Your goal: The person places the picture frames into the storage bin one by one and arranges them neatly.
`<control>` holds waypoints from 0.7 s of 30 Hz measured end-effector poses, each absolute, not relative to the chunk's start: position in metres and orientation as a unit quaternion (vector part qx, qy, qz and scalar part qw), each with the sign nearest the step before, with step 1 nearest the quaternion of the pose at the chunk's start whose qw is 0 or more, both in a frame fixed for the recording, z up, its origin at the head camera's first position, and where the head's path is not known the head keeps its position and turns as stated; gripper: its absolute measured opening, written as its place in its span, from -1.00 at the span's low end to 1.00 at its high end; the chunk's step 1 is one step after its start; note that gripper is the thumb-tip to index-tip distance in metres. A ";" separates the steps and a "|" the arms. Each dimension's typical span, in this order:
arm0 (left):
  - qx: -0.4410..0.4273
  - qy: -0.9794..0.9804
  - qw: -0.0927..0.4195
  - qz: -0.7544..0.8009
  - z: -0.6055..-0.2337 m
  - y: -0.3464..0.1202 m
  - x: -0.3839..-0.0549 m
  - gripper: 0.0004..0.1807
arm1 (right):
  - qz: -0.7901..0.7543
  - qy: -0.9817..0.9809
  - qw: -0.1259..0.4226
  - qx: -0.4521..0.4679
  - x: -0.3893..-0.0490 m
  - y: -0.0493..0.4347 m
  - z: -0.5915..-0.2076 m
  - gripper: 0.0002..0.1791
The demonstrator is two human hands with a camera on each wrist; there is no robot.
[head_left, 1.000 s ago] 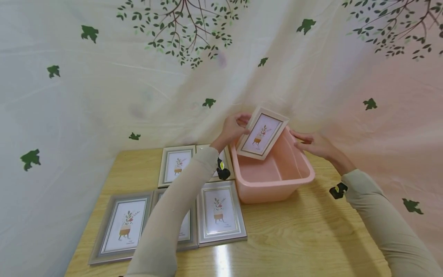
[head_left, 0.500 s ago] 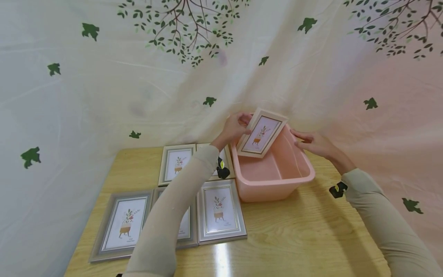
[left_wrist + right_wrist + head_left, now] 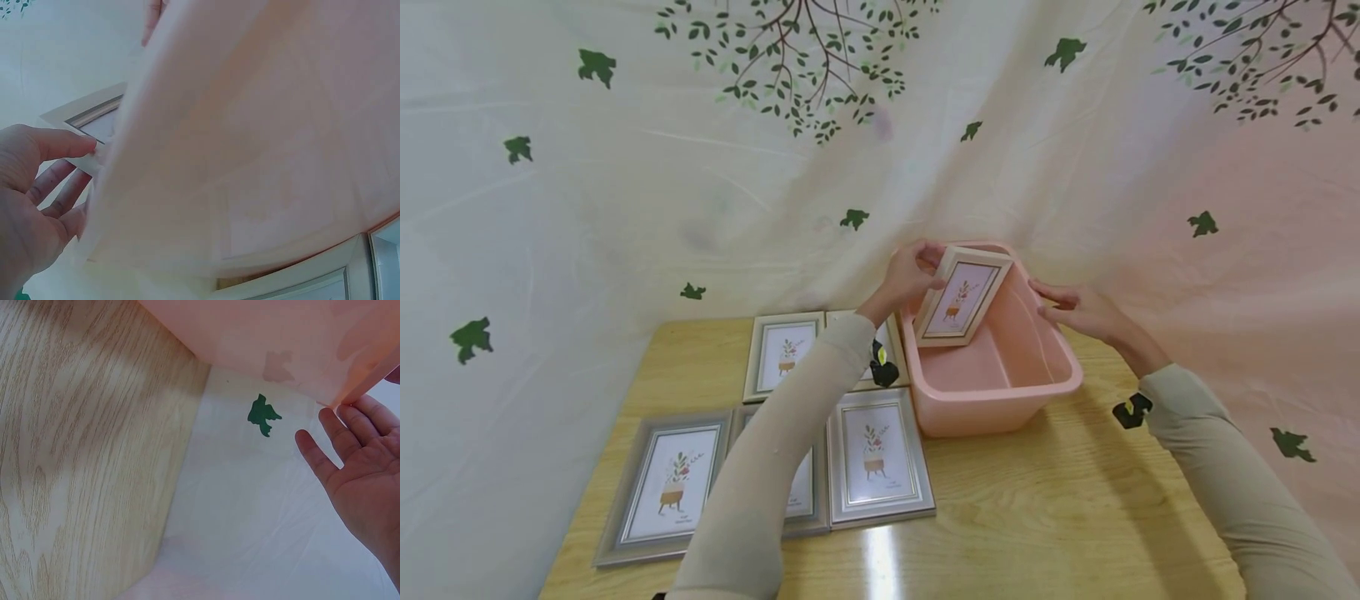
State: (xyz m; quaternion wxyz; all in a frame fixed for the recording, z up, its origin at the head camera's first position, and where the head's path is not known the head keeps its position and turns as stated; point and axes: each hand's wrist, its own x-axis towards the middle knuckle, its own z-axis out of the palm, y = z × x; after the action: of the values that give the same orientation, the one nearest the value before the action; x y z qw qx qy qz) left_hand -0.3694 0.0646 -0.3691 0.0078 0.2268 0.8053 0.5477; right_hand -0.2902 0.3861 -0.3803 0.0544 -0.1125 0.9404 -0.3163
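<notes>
A cream-bordered picture frame [image 3: 961, 298] with a potted-plant print stands tilted inside the pink plastic basin [image 3: 977, 418]. My left hand [image 3: 908, 277] holds it by its left edge; in the left wrist view the thumb [image 3: 69, 144] lies over the frame's border and the other fingers are behind. The basin wall covers most of the frame there. My right hand [image 3: 1084, 313] holds the basin's right rim, thumb over the edge. In the right wrist view its fingers [image 3: 340, 434] reach up to the outside of the rim, fairly extended.
Several framed prints lie face up left of the basin, including a silver frame [image 3: 880, 458], a wider grey frame [image 3: 625, 500] and a cream frame [image 3: 786, 354]. My left forearm passes over some. A leaf-patterned cloth [image 3: 760, 217] hangs behind the wooden table [image 3: 1037, 525].
The picture frame has sunk lower into the basin and turned more upright, still in my left hand. My right hand stays at the rim.
</notes>
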 end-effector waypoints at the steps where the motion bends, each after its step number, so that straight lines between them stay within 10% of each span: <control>1: 0.226 0.806 0.008 0.546 -0.368 0.064 -0.369 -0.53 | -0.318 0.940 0.054 -0.113 -0.290 0.386 -0.380 -0.34; 21: 0.193 0.818 -0.011 0.542 -0.366 0.050 -0.376 -0.59 | -0.298 0.948 0.052 -0.101 -0.288 0.385 -0.380 -0.31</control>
State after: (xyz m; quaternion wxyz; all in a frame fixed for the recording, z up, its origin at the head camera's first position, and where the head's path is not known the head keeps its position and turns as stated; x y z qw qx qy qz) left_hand -0.3759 0.0501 -0.3656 -0.0113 0.1926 0.8178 0.5423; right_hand -0.2879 0.3850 -0.3802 0.0520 -0.1011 0.9478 -0.2978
